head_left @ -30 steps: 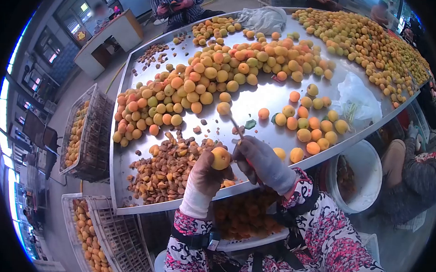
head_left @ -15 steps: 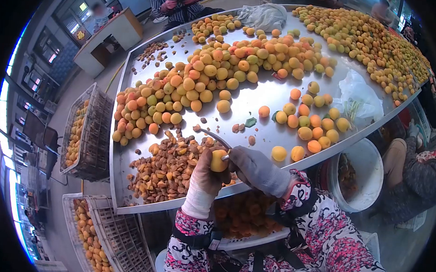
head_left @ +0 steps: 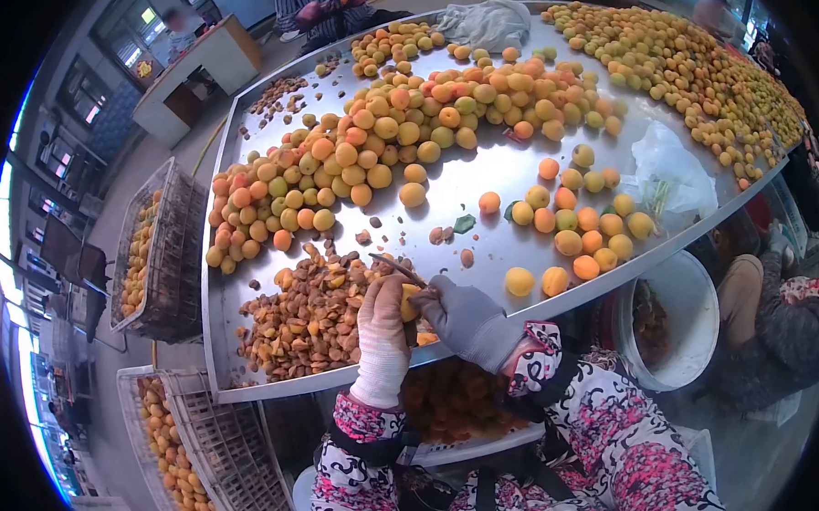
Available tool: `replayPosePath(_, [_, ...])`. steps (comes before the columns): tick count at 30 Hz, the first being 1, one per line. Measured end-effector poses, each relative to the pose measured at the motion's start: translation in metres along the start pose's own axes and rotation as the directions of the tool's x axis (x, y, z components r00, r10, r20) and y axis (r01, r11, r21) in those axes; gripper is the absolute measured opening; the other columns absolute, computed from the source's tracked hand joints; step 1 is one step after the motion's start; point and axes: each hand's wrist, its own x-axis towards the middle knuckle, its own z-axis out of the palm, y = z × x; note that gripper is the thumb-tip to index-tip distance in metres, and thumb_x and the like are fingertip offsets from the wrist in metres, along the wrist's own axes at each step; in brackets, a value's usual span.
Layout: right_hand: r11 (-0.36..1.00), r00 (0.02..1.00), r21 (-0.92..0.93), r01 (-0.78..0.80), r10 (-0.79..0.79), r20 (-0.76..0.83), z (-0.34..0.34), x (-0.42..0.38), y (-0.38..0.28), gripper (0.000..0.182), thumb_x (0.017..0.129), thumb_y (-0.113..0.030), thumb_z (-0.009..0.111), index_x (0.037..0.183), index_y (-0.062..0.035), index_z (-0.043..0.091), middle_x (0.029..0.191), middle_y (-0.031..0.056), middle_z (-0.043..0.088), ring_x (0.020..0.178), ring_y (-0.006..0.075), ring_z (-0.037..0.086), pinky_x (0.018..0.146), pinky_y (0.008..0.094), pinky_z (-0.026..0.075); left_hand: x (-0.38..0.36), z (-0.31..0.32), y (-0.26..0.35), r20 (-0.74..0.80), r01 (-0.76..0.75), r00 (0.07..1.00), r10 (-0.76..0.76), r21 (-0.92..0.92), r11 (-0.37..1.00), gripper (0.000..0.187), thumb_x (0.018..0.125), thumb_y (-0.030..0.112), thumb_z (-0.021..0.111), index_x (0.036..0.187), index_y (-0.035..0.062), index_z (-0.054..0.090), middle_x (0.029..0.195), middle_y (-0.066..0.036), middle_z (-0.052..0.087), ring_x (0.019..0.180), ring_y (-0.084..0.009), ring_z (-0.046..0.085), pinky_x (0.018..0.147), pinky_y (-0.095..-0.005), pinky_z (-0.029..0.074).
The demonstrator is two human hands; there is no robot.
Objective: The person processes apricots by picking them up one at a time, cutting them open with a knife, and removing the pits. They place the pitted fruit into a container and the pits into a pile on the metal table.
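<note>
My left hand (head_left: 383, 332), in a pale wrist wrap, is closed around a yellow apricot (head_left: 413, 303) at the tray's near edge. My right hand (head_left: 469, 320), in a grey glove, grips a thin, curved dark tool (head_left: 398, 268) whose long end sticks out to the upper left. Its other end, by the apricot, is hidden behind the fingers. Beside my left hand lies a heap of brown pits and apricot scraps (head_left: 311, 320). Loose whole apricots (head_left: 567, 242) lie to the right, and a long mound of them (head_left: 359, 153) stretches across the metal tray (head_left: 486, 181).
A white bucket (head_left: 704, 314) with scraps stands at the right, near a seated person. Crates of apricots (head_left: 167, 254) line the left side. Below the tray's edge is a container of orange pieces (head_left: 449, 403). A plastic bag (head_left: 673, 176) lies on the tray. Another person stands across.
Both hands have shifted slightly, the right one leftward and down. The tool's end has dropped closer to the heap. The apricot has turned and is more covered by the fingers.
</note>
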Motion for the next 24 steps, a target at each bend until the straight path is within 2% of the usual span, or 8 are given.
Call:
replayPosePath(9, [0.93, 0.99, -0.359, -0.072, 0.022, -0.141, -0.024, 0.027, 0.023, 0.031, 0.089, -0.038, 0.045, 0.095, -0.0088, 0.05, 0.07, 0.0126, 0.062, 0.064, 0.0329, 0.06, 0.058, 0.0436, 0.047, -0.005, 0.007, 0.014, 0.082, -0.532, 0.843, 0.532, 0.283, 0.798, 0.024, 0.085, 0.014, 0.051, 0.104, 0.0002, 0.055, 0.098, -0.006, 0.057, 0.085, -0.0101, 0.051, 0.077, -0.024, 0.043])
replayPosePath(10, [0.936, 0.988, -0.348, -0.059, 0.004, -0.156, -0.033, 0.025, 0.013, 0.029, 0.088, -0.036, 0.048, 0.094, -0.0083, 0.051, 0.074, 0.0128, 0.063, 0.065, 0.0329, 0.06, 0.058, 0.044, 0.046, -0.01, 0.007, 0.025, 0.052, -0.401, 0.913, 0.404, 0.285, 0.87, 0.026, 0.085, 0.014, 0.05, 0.107, -0.0008, 0.052, 0.097, -0.006, 0.057, 0.084, -0.0115, 0.052, 0.077, -0.026, 0.045])
replayPosePath(12, [0.977, 0.955, -0.192, 0.089, -0.138, -0.262, -0.03, 0.026, 0.019, 0.029, 0.088, -0.035, 0.049, 0.093, -0.0064, 0.052, 0.072, 0.0114, 0.063, 0.063, 0.0301, 0.062, 0.057, 0.0426, 0.046, -0.002, -0.004, 0.032, 0.118, -0.158, 0.982, 0.144, 0.114, 0.981, 0.031, 0.086, 0.015, 0.051, 0.113, -0.0005, 0.049, 0.098, -0.007, 0.056, 0.084, -0.0138, 0.053, 0.078, -0.0271, 0.046])
replayPosePath(16, [0.962, 0.944, 0.186, 0.201, -0.139, -0.3, -0.013, 0.025, 0.024, 0.039, 0.087, -0.037, 0.051, 0.105, -0.0031, 0.048, 0.07, 0.0144, 0.061, 0.058, 0.0255, 0.061, 0.05, 0.0371, 0.045, 0.016, -0.018, 0.015, 0.293, 0.091, 0.956, -0.027, -0.209, 0.974, 0.038, 0.086, 0.016, 0.052, 0.12, 0.0008, 0.044, 0.102, -0.008, 0.052, 0.088, -0.016, 0.053, 0.081, -0.0282, 0.046])
replayPosePath(18, [0.683, 0.956, 0.67, -0.29, 0.233, 0.175, -0.02, 0.012, 0.001, 0.041, 0.086, -0.038, 0.054, 0.105, -0.0023, 0.048, 0.068, 0.0086, 0.059, 0.052, 0.0157, 0.057, 0.047, 0.0277, 0.045, 0.01, -0.008, 0.013, 0.225, -0.13, 0.965, 0.133, -0.028, 0.991, 0.042, 0.085, 0.015, 0.053, 0.123, 0.0017, 0.041, 0.107, -0.009, 0.05, 0.094, -0.0171, 0.052, 0.086, -0.0295, 0.044])
replayPosePath(19, [0.549, 0.937, 0.76, -0.348, 0.243, 0.253, -0.017, 0.007, -0.001, 0.041, 0.086, -0.038, 0.055, 0.103, -0.0021, 0.049, 0.066, 0.0038, 0.055, 0.048, 0.009, 0.052, 0.044, 0.0216, 0.043, 0.009, -0.008, 0.01, 0.223, -0.167, 0.961, 0.164, -0.007, 0.986, 0.047, 0.083, 0.008, 0.055, 0.126, 0.0019, 0.038, 0.111, -0.009, 0.047, 0.101, -0.0177, 0.049, 0.091, -0.0306, 0.041])
replayPosePath(22, [0.45, 0.959, 0.857, -0.25, 0.239, 0.154, -0.002, 0.006, 0.002, 0.04, 0.085, -0.037, 0.056, 0.104, -0.0023, 0.049, 0.066, 0.0043, 0.055, 0.045, 0.0097, 0.05, 0.04, 0.0224, 0.041, 0.015, -0.007, -0.014, 0.279, -0.457, 0.876, 0.392, 0.224, 0.861, 0.05, 0.08, 0.001, 0.056, 0.127, 0.0019, 0.036, 0.116, -0.009, 0.045, 0.105, -0.0177, 0.046, 0.094, -0.0306, 0.039])
replayPosePath(24, [0.452, 0.95, 0.855, -0.255, 0.282, 0.134, -0.005, 0.012, 0.009, 0.038, 0.085, -0.034, 0.057, 0.105, -0.0032, 0.05, 0.078, 0.005, 0.059, 0.045, 0.009, 0.051, 0.04, 0.0199, 0.04, 0.007, -0.003, -0.017, 0.286, -0.393, 0.894, 0.344, 0.136, 0.909, 0.054, 0.081, 0.006, 0.06, 0.128, 0.0041, 0.035, 0.128, -0.01, 0.036, 0.115, -0.0194, 0.04, 0.099, -0.032, 0.034])
